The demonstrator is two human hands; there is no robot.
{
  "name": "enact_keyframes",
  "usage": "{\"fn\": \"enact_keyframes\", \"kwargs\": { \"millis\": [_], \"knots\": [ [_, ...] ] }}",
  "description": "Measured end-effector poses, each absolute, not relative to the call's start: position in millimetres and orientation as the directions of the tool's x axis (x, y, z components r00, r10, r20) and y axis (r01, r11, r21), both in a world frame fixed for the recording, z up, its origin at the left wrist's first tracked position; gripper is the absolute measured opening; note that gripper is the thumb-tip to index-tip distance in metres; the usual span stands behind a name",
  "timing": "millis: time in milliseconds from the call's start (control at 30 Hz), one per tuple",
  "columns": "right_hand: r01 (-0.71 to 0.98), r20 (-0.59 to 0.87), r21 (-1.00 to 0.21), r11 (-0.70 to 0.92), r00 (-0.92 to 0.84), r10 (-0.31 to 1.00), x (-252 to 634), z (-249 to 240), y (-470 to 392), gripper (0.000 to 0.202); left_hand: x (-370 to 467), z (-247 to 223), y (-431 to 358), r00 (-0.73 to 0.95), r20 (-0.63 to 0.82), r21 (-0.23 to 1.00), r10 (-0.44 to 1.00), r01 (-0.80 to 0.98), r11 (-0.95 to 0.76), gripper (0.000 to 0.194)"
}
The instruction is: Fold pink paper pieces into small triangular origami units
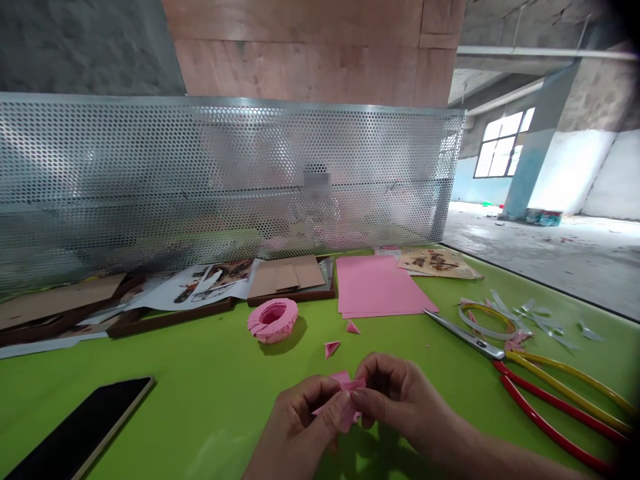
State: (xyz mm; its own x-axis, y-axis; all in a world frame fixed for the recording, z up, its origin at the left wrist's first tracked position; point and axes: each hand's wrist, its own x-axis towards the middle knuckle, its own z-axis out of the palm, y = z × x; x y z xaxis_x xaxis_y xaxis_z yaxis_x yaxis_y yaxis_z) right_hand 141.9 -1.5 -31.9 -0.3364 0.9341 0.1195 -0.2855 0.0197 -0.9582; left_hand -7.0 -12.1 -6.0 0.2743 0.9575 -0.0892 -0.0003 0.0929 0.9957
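Near the front centre of the green table, a small folded pink paper piece (346,417) is pinched between both hands. My left hand (313,417) grips it from the left, thumb on top. My right hand (393,397) holds its upper right part between thumb and fingers. Just beyond the hands lie two small folded pink triangles, one nearer (331,349) and one farther (353,327). A round pink paper ring (273,321) sits to the left of them. Pink paper sheets (380,287) lie flat behind.
Large scissors (483,347) with red and yellow handles lie at the right, beside a tape roll (487,320) and clear scraps. A dark phone (83,427) is at the front left. Frames and cardboard (286,275) line the perforated metal screen (225,173).
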Motion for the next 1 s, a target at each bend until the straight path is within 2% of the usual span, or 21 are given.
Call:
{"fn": "enact_keyframes", "kwargs": {
  "millis": [167,267,467,633,800,1000],
  "knots": [
    [-0.222,0.131,-0.973,0.057,-0.334,0.933,145,-31,-2,0.026,-10,-6,-11,0.302,-0.07,0.997,0.951,0.063,0.053,0.029],
    [-0.129,0.139,-0.986,0.103,-0.302,0.943,148,-29,-2,0.02,-9,-5,-12,0.292,-0.084,0.995,0.953,0.084,0.062,0.027],
    [0.009,0.173,-0.983,0.181,-0.26,0.95,147,-27,-7,0.012,-5,-6,-15,0.285,-0.105,0.993,0.953,-0.023,0.117,0.027],
    [0.162,0.258,-0.938,0.306,-0.26,0.931,145,-25,-10,0.012,-6,-5,-14,0.29,-0.115,0.993,0.95,0.07,0.099,0.031],
    [0.396,0.396,-0.793,0.464,-0.245,0.885,146,-24,-10,0.014,-5,-18,-14,0.245,-0.056,0.993,0.968,0.118,0.028,0.028],
    [0.598,0.597,-0.463,0.654,-0.335,0.729,148,-27,-13,0.012,-6,-28,-17,0.214,0.029,0.976,0.976,0.206,-0.074,0.025]
  ]
}}
